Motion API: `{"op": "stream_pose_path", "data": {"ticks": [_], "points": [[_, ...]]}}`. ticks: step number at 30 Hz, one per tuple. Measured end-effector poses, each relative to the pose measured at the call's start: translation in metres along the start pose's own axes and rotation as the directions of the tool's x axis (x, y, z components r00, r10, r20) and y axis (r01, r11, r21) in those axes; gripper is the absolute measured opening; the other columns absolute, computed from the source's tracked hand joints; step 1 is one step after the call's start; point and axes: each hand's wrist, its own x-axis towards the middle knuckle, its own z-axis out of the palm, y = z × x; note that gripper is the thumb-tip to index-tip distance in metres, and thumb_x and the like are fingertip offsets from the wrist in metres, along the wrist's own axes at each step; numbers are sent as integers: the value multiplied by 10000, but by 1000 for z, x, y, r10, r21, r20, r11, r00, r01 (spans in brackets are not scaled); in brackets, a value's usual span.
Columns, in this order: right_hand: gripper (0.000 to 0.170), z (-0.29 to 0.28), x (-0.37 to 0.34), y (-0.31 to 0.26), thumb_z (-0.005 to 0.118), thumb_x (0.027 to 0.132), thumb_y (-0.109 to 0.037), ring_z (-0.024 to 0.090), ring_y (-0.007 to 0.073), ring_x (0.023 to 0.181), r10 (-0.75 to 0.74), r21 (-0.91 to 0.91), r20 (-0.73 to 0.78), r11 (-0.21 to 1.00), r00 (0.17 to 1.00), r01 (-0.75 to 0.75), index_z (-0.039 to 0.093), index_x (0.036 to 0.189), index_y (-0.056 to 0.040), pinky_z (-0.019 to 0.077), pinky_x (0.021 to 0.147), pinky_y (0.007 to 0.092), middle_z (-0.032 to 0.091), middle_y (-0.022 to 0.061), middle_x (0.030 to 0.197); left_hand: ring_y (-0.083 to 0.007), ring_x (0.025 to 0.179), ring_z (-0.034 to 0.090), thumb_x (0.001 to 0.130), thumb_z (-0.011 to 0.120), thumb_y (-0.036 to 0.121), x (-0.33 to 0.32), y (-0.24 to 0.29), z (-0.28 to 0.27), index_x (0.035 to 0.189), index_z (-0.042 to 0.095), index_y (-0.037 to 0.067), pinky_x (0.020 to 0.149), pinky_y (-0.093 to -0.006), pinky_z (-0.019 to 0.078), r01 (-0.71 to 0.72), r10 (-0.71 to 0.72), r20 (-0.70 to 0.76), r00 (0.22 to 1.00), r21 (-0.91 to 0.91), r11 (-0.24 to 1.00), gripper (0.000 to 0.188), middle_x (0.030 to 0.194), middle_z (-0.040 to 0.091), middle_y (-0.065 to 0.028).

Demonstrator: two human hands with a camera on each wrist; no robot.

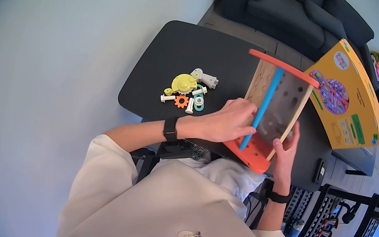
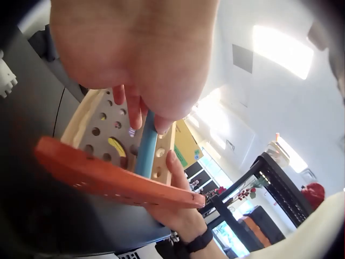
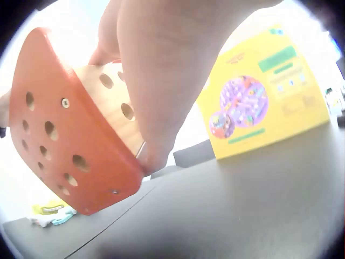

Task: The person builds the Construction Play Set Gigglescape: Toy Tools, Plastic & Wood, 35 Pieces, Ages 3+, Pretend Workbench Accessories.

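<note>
A wooden toy toolbox with holed wooden sides point(image 3: 106, 81), red-orange end panels point(image 1: 284, 66) and a blue rod handle point(image 1: 267, 98) is held tilted over the black table point(image 1: 196, 45). My left hand point(image 1: 228, 122) is at the rod; in the left wrist view its fingers lie on one side of the rod and its thumb on the other. My right hand point(image 1: 286, 151) grips the opposite wooden side, its thumb over the edge and its fingers along the outside. The holed end panel point(image 3: 51, 129) faces the right wrist camera.
Left of the toolbox lie a yellow round piece point(image 1: 184, 83), a grey piece point(image 1: 204, 78), an orange gear point(image 1: 181, 101), a teal slotted strip point(image 1: 200, 103) and several white bolts point(image 1: 168, 98). A yellow product box point(image 1: 348, 99) stands at the right. Beyond is a dark sofa point(image 1: 285, 17).
</note>
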Motion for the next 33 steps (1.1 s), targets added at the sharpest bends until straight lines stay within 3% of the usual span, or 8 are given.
{"op": "stream_pose_path", "data": {"ticks": [4, 7, 8, 10, 14, 23, 29, 33], "points": [[1210, 1, 6, -16, 891, 755, -71, 496, 322, 1376, -339, -446, -54, 850, 939, 281, 149, 1711, -59, 436, 1126, 428, 427, 197, 1569, -342, 1418, 473, 1042, 635, 207, -20, -18, 2, 1474, 483, 4, 1199, -435, 394, 60, -73, -98, 992, -136, 989, 501, 1414, 593, -157], [1121, -5, 11, -12, 946, 676, -112, 424, 412, 1454, -598, -882, 199, 237, 777, 408, 359, 1630, -65, 325, 1205, 517, 424, 215, 1562, -337, 1311, 561, 1036, 623, 177, -55, -58, 12, 1398, 587, 41, 1126, -443, 446, 152, -154, -171, 973, -23, 988, 388, 1350, 614, -163], [1121, -5, 13, -13, 946, 676, -112, 424, 412, 1454, -596, -882, 197, 239, 778, 406, 359, 1630, -65, 325, 1205, 517, 424, 215, 1562, -343, 1295, 565, 1026, 629, 155, -69, -73, 13, 1368, 598, 39, 1109, -441, 454, 178, -168, -210, 963, 29, 984, 362, 1339, 614, -163], [972, -4, 15, -12, 926, 704, -127, 433, 388, 1455, -541, -877, 427, -53, 725, 477, 477, 1566, -139, 324, 1201, 530, 433, 206, 1552, -357, 1264, 570, 1004, 643, 108, -95, -93, 9, 1319, 608, 37, 1082, -440, 466, 263, -214, -306, 928, 128, 956, 325, 1303, 615, -162], [809, -4, 27, 14, 841, 797, -103, 448, 363, 1457, -449, -796, 599, -248, 663, 552, 534, 1528, -260, 328, 1200, 535, 449, 193, 1537, -374, 1234, 568, 976, 676, 68, -129, -111, 3, 1309, 606, 42, 1060, -452, 471, 345, -192, -443, 876, 297, 891, 341, 1266, 600, -157], [699, 7, 18, 48, 694, 890, -35, 451, 347, 1459, -479, -782, 623, -358, 618, 510, 535, 1517, -299, 305, 1213, 528, 470, 184, 1520, -369, 1309, 519, 961, 728, 110, -129, -129, 16, 1447, 571, 101, 1070, -506, 456, 334, -85, -438, 895, 533, 778, 511, 1426, 516, -193], [717, 34, -4, 26, 823, 818, -118, 438, 360, 1463, -512, -832, 512, -98, 689, 545, 563, 1483, -181, 312, 1203, 541, 472, 186, 1518, -349, 1295, 545, 979, 711, 116, -137, -135, 21, 1448, 600, 143, 1028, -475, 480, 368, -124, -445, 887, 520, 771, 483, 1348, 591, -156], [492, 62, -28, 19, 826, 791, -70, 618, 328, 1198, -596, -676, 570, 50, 565, 735, 676, 1259, -92, 465, 1004, 476, 616, 122, 1331, -327, 1220, 570, 976, 706, 103, -143, -127, 26, 1420, 640, 148, 974, -448, 499, 357, -121, -445, 887, 495, 793, 451, 1244, 621, -125]]}}
